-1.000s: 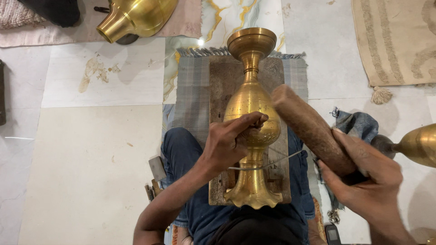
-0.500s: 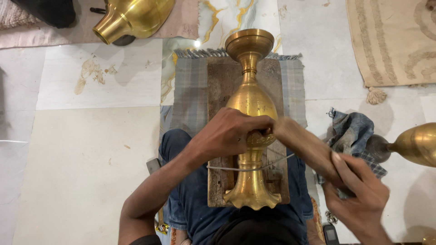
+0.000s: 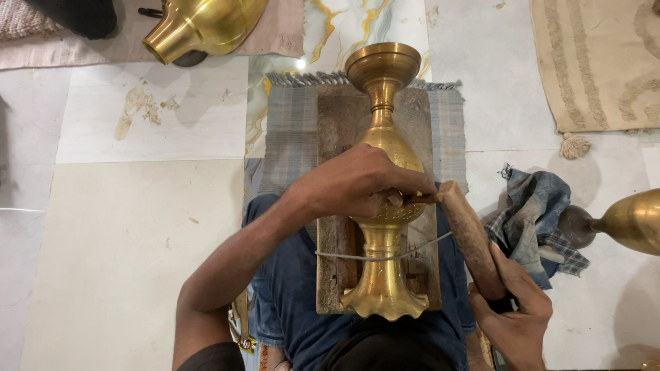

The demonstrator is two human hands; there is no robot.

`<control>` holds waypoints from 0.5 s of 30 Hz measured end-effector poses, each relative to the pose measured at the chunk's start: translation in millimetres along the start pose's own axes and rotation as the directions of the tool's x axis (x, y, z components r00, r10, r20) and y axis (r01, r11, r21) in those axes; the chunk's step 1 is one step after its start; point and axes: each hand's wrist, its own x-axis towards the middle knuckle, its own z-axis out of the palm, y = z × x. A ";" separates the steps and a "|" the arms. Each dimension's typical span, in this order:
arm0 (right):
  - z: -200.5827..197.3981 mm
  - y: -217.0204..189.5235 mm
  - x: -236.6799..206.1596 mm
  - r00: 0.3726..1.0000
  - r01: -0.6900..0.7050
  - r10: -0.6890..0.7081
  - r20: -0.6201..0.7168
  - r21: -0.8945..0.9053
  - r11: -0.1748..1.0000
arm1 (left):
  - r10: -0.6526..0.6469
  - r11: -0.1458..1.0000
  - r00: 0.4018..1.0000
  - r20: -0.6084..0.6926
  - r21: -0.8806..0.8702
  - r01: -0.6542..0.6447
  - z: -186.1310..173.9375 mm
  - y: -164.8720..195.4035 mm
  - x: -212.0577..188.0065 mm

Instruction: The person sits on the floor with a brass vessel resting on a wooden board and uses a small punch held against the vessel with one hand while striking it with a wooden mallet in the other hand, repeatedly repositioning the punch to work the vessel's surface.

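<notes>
Counting brass first, you have three pieces in view: one tall brass vase [image 3: 383,206] lying along a wooden board [image 3: 335,227] over your lap, one brass vessel [image 3: 203,24] at the top left on a pink cloth [image 3: 275,34], and one more brass piece [image 3: 636,221] poking in from the right edge. There is one grey checked mat [image 3: 289,137] under the board, one crumpled blue rag [image 3: 533,213] on the floor to your right, one beige tasselled rug [image 3: 598,62] at the top right, and one thin cord [image 3: 385,255] across the vase's stem.

Your left hand [image 3: 350,185] lies curled over the vase's belly, fingers pressed together around a small tool [image 3: 412,200] whose tip shows just past your knuckles. Your right hand [image 3: 512,316] is closed around the lower end of one wooden mallet [image 3: 471,237] — its upper end meets the tool's exposed end beside the vase.

Against the frame a second ago, the mallet has come down from its raised tilt to the tool, your right hand has dropped lower and closer to your body, and your left hand has slid fully over the belly — the vase, board and mat lie where they were.
</notes>
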 end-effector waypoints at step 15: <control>-14.0 -16.6 19.3 0.960 0.180 -0.230 -0.158 -0.279 0.943 | -0.118 0.991 0.993 -0.012 0.056 0.118 4.2 11.0 -7.8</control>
